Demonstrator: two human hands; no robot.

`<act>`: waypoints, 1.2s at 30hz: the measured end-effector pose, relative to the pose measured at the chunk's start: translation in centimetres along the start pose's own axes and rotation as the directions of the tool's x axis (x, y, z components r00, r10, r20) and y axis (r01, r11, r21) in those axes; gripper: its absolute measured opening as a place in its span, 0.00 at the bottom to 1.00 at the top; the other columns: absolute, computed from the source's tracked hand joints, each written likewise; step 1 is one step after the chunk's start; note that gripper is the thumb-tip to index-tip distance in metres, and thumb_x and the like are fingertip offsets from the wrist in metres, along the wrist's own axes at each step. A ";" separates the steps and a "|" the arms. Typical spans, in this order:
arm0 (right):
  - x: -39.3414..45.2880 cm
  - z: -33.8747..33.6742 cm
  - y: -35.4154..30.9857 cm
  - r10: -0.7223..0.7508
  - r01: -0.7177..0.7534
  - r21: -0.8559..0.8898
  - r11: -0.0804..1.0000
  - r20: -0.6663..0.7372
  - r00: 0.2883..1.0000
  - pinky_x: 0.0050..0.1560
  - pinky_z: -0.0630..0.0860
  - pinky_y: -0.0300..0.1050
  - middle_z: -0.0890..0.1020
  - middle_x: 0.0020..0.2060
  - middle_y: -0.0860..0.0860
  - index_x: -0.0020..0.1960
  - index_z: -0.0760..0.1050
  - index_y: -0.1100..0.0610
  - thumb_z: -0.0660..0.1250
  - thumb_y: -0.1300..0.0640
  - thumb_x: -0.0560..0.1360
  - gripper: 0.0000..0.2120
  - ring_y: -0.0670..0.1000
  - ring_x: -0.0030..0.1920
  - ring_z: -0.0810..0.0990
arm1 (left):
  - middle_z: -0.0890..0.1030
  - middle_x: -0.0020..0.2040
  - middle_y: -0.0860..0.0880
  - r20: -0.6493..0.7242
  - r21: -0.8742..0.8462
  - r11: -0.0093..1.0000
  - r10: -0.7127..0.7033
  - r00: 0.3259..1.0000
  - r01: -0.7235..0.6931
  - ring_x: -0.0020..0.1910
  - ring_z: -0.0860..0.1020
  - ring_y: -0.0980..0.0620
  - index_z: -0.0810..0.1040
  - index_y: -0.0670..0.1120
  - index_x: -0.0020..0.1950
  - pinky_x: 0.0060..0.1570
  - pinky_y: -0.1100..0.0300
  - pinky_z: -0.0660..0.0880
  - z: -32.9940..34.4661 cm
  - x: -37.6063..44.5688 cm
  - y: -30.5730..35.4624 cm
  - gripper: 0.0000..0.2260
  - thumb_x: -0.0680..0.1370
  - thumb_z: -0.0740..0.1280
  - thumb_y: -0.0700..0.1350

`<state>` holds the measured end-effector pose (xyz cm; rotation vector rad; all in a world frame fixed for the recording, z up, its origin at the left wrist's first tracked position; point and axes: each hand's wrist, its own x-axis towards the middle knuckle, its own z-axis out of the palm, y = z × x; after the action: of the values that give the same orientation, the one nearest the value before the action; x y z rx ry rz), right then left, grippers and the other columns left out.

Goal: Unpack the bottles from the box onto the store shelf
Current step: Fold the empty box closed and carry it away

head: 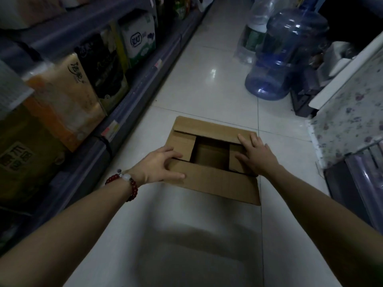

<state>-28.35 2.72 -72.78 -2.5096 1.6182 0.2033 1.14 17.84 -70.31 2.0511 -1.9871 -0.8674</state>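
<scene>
No bottles visible inside the cardboard box (213,160): through the gap between the flaps, only bare brown cardboard at the bottom. Judged from that, unpacking done or nearly so, though the corners under the flaps stay hidden. Cannot tell which bottles on the store shelf (132,94) came from this box; at 10 o'clock only packs of tissue paper (68,94) and cartons show clearly, with some blurred bottles far up at 12 o'clock. Left to do, as a judgement: check the hidden corners, then clear the box away or fold it flat.

Box sitting on the white tiled floor (207,79) at the middle of the view, just beside the shelf base at 9 o'clock, flaps partly folded inward.

Left hand (159,164), red bead bracelet (128,183) at the wrist, loosely spread at the box's 9 o'clock edge, thumb on top of the near flap and fingers reaching over the left inner flap; a light pinch on cardboard, not a closed fist. Right hand (256,154) flat and open at the 3 o'clock side, palm down, pressing on the right inner flap and far flap, gripping nothing.

Blue water jugs (281,59) standing well apart at 1 o'clock.
</scene>
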 end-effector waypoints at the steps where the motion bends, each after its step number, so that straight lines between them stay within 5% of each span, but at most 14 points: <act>1: 0.0 -0.1 0.1 0.001 -0.001 0.010 1.000 0.001 1.000 0.75 0.54 0.59 0.49 0.78 0.58 0.79 0.46 0.46 0.53 0.39 0.80 0.32 0.59 0.78 0.51 | 0.57 0.76 0.48 0.042 -0.007 1.000 0.007 0.999 -0.007 0.74 0.60 0.46 0.65 0.58 0.71 0.70 0.56 0.59 0.1 -0.1 0.3 0.38 0.64 0.69 0.69; 5: -0.3 0.0 0.3 0.005 -0.005 0.034 0.999 -0.001 1.000 0.75 0.57 0.59 0.50 0.78 0.59 0.79 0.47 0.46 0.53 0.40 0.80 0.31 0.60 0.77 0.52 | 0.47 0.79 0.49 0.191 0.074 0.996 0.026 0.981 -0.041 0.77 0.42 0.43 0.55 0.62 0.74 0.74 0.43 0.48 0.1 -0.6 1.1 0.49 0.57 0.68 0.73; 7: -0.3 0.0 0.2 0.001 -0.002 0.051 0.999 0.002 1.000 0.74 0.58 0.58 0.50 0.78 0.59 0.79 0.47 0.46 0.53 0.40 0.80 0.31 0.61 0.77 0.54 | 0.47 0.79 0.49 0.184 0.100 0.993 0.040 0.982 -0.060 0.77 0.41 0.43 0.54 0.62 0.75 0.74 0.43 0.47 0.2 -0.8 1.1 0.49 0.56 0.67 0.72; 10: -0.5 -0.3 0.2 0.004 -0.005 0.077 0.997 0.016 1.000 0.75 0.57 0.58 0.50 0.78 0.59 0.79 0.47 0.45 0.53 0.40 0.80 0.31 0.61 0.77 0.52 | 0.53 0.78 0.49 0.107 0.068 0.996 0.057 0.993 -0.064 0.77 0.47 0.45 0.57 0.59 0.74 0.74 0.49 0.51 0.2 -0.9 0.9 0.44 0.62 0.72 0.66; 15: -0.7 -0.9 0.4 0.022 -0.035 0.211 0.977 0.065 0.998 0.75 0.53 0.58 0.49 0.79 0.58 0.79 0.49 0.46 0.51 0.40 0.80 0.29 0.60 0.78 0.47 | 0.62 0.75 0.51 0.048 -0.021 0.999 0.047 0.998 -0.046 0.74 0.59 0.49 0.63 0.57 0.73 0.69 0.63 0.54 -0.5 -1.2 0.8 0.46 0.59 0.60 0.76; 20: -0.6 -2.9 0.7 0.015 -0.055 0.383 0.922 0.106 0.994 0.72 0.60 0.65 0.59 0.76 0.60 0.75 0.60 0.47 0.35 0.26 0.71 0.42 0.63 0.75 0.57 | 0.76 0.64 0.52 -0.029 -0.096 0.995 0.029 0.999 -0.031 0.61 0.75 0.54 0.69 0.57 0.69 0.63 0.56 0.73 -2.0 0.1 1.4 0.48 0.57 0.52 0.82; 23: -0.7 -3.6 0.9 0.003 -0.060 0.415 0.908 0.138 0.990 0.73 0.61 0.61 0.63 0.74 0.60 0.76 0.59 0.50 0.45 0.43 0.83 0.24 0.62 0.74 0.61 | 0.77 0.62 0.52 -0.133 -0.029 0.999 0.035 0.991 -0.040 0.59 0.75 0.54 0.71 0.55 0.67 0.60 0.56 0.73 -3.3 1.6 2.6 0.47 0.58 0.49 0.82; 26: -0.6 -3.9 0.8 0.025 -0.097 0.481 0.871 0.154 0.988 0.74 0.59 0.54 0.63 0.74 0.59 0.77 0.57 0.52 0.46 0.48 0.84 0.23 0.60 0.74 0.62 | 0.74 0.63 0.50 -0.224 0.139 0.989 0.076 0.972 -0.045 0.62 0.71 0.51 0.69 0.54 0.69 0.65 0.50 0.67 -4.0 3.5 3.2 0.44 0.63 0.48 0.79; 30: -0.9 -4.4 0.4 0.050 -0.109 0.567 0.816 0.118 0.992 0.71 0.65 0.55 0.69 0.71 0.58 0.75 0.62 0.52 0.46 0.38 0.81 0.29 0.60 0.69 0.69 | 0.62 0.76 0.49 -0.299 0.188 0.982 0.049 0.953 0.008 0.76 0.56 0.47 0.60 0.56 0.75 0.74 0.42 0.50 -4.0 6.2 3.6 0.31 0.75 0.57 0.67; 36: -0.9 -3.8 1.1 -0.064 0.005 0.520 0.854 0.097 0.993 0.67 0.68 0.54 0.67 0.71 0.52 0.70 0.68 0.46 0.56 0.27 0.71 0.34 0.57 0.69 0.68 | 0.48 0.79 0.49 -0.238 0.248 0.964 -0.035 0.971 0.096 0.78 0.44 0.42 0.51 0.62 0.76 0.73 0.37 0.46 -2.7 8.9 4.5 0.31 0.77 0.62 0.60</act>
<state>-29.63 2.31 -68.93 -2.0680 1.3547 -0.0924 -1.88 8.11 -68.48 2.2462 -1.9999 -0.3696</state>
